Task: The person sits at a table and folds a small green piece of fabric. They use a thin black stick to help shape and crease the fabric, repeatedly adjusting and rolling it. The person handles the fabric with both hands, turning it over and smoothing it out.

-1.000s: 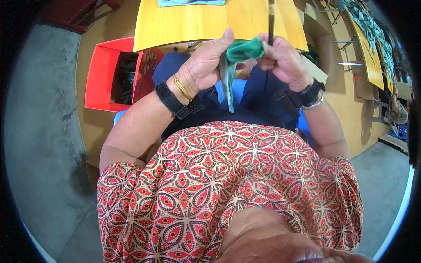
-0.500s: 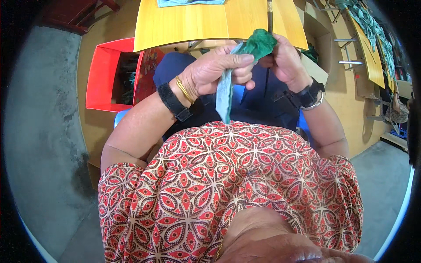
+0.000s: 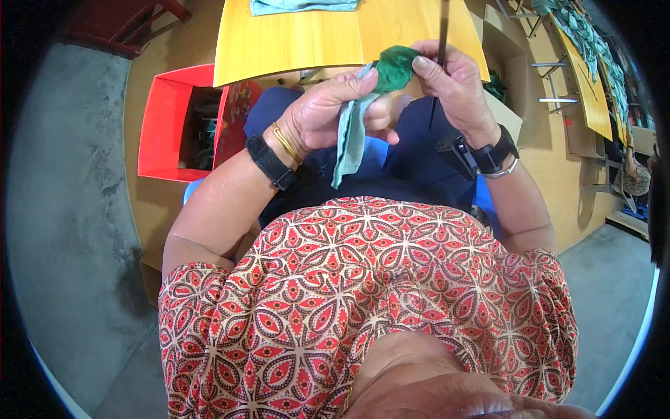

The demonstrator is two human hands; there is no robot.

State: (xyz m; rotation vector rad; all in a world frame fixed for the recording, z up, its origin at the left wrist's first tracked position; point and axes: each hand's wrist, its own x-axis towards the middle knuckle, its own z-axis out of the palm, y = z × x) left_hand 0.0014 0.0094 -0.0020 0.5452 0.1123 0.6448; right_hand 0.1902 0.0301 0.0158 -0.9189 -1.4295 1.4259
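Observation:
In front of my lap, my left hand is closed on a small fabric piece. Its rounded dark green part sticks up past the thumb, and a light blue-green strip hangs down below the fingers. At the green part's right edge, the thumb of my right hand pinches the cloth against its fingers. A thin dark rod stands nearly upright in that same right hand, its narrow lower end showing under the palm.
A yellow table is just ahead, with folded light blue cloth at its far edge. An open red box stands to the left and a cardboard box to the right. Another table at far right bears green cloth.
The green part has shifted slightly left and turned more into view. My right thumb has come over its edge, and the rod has moved right and tilted. The hanging strip swung left.

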